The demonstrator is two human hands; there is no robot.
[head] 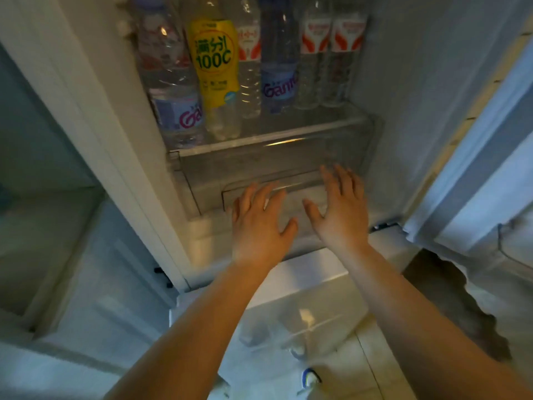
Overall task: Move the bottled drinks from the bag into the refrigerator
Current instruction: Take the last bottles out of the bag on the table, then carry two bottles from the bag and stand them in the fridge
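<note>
Left hand (261,223) and right hand (340,210) spread open, empty, against clear plastic drawer (202,174); yellow-labelled "100C" bottle (215,67) shelved above.

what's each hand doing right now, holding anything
Left hand: open, fingers spread, holding nothing, at the clear drawer front.
Right hand: open, fingers spread, holding nothing, at the same drawer.

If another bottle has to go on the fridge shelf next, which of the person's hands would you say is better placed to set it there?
Probably the right hand: it is open and empty below the shelf's free right end, beyond the two red-labelled bottles. The left hand, also empty, sits under the crowded side.
</note>
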